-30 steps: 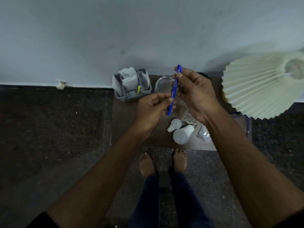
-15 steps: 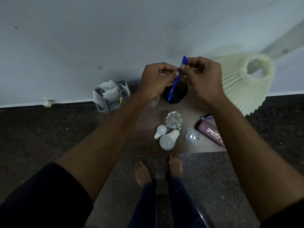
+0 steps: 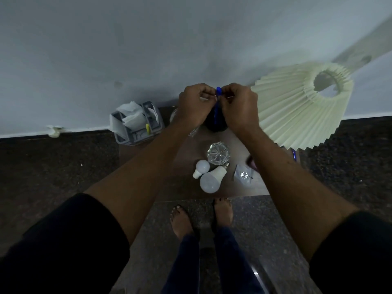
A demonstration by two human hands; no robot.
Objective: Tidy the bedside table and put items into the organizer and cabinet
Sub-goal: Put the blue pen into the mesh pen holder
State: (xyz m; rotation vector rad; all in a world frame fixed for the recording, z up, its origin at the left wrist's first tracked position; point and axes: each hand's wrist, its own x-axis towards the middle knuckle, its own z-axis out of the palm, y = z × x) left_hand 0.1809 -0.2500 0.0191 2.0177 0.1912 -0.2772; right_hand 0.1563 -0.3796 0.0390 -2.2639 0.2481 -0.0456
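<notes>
Sitting at the back left of the counter [image 3: 130,150], the grey organizer [image 3: 135,140] looks the likely home for what the left hand [image 3: 195,105] pinches in curled fingers, a blue pen [image 3: 218,90] held upright above the counter and pinched near its cap by the right hand [image 3: 239,107] too: light, stiff, smooth, best taken mid-barrel.

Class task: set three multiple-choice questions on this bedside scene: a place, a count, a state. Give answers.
1. Where is the grey organizer? A on the floor; B at the table's back left corner; C under the lampshade.
2. How many white bulbs lie on the table? A one; B two; C four.
3. The blue pen is: A lying loose; B in one hand; C pinched by both hands.
Answers: 1 B, beside the wall; 2 B, a small and a large one; 3 C, left hand and right hand both pinch it.
</notes>
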